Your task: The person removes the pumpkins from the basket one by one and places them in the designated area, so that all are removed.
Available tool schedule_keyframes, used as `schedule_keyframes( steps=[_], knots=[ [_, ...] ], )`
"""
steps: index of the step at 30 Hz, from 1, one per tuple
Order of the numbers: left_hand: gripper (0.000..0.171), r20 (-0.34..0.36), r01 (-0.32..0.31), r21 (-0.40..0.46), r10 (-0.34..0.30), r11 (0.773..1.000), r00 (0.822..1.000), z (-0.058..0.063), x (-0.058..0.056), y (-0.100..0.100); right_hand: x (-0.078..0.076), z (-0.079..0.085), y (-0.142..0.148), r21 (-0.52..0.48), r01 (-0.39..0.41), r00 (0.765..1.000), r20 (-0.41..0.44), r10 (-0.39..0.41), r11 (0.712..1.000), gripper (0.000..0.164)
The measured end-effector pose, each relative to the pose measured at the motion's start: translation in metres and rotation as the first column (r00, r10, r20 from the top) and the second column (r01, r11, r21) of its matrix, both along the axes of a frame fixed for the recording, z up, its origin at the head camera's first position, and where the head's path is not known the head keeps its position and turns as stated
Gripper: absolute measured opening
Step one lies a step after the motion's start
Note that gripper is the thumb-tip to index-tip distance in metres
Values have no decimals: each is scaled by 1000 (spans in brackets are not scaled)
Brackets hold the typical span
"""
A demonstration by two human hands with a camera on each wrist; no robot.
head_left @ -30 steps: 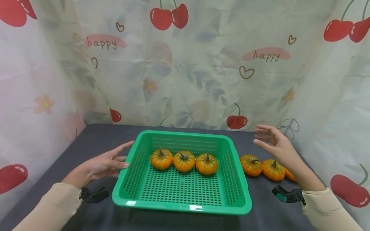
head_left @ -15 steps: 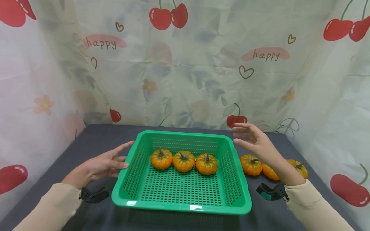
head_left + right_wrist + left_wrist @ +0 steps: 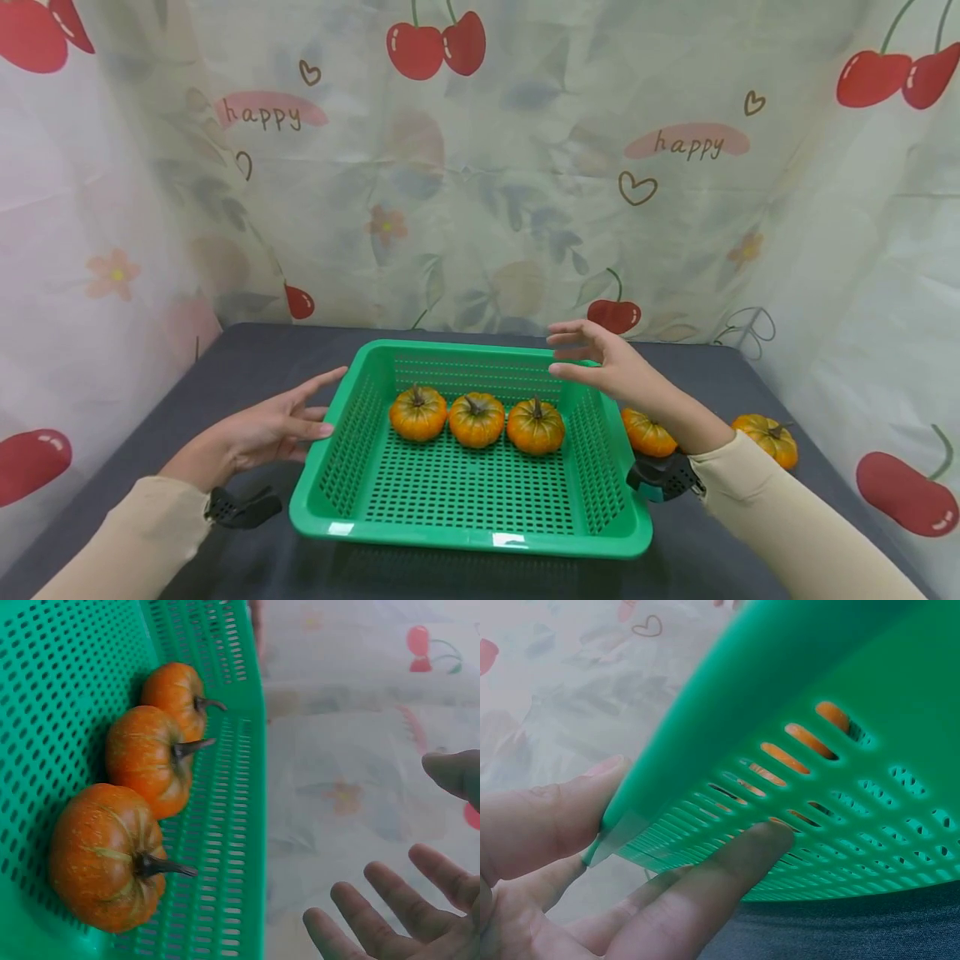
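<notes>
A green perforated plastic basket [image 3: 472, 546] holds a row of three small orange pumpkins [image 3: 476, 421]. My left hand [image 3: 258, 433] rests against the basket's left rim; its extended fingers [image 3: 727, 877] touch the outer wall in the left wrist view. Over the back right corner of the basket hovers my right hand [image 3: 600, 358], fingers spread and slightly bent, with nothing held. The right wrist view shows this hand [image 3: 405, 919] apart from the basket and the pumpkins [image 3: 109, 859] inside it.
On the dark table [image 3: 262, 358], right of the basket, sit another small pumpkin [image 3: 648, 433] and one farther right [image 3: 768, 437]. My right forearm covers the space between them. A cherry-printed curtain [image 3: 465, 183] encloses the back and both sides.
My right hand has moved left, from above the pumpkins on the table to over the basket's back right corner. The left hand, basket and pumpkins inside it stay in place.
</notes>
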State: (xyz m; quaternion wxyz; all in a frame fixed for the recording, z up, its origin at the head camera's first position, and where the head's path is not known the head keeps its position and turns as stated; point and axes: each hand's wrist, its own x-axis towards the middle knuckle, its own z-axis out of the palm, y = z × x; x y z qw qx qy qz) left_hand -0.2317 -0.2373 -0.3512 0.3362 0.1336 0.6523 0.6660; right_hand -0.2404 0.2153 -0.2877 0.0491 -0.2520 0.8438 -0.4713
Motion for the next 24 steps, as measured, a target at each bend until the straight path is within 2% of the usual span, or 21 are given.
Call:
schedule_keyframes(
  steps=[13, 24],
  knots=[
    [97, 3, 3, 9, -3, 1000, 1000, 1, 0, 0, -22, -13, -22, 156, -57, 987, 156, 32, 986, 62],
    [96, -8, 14, 14, -14, 1000, 1000, 2, 1, 0, -37, -31, -29, 315, -123, 971, 235, 48, 941, 62]
  ],
)
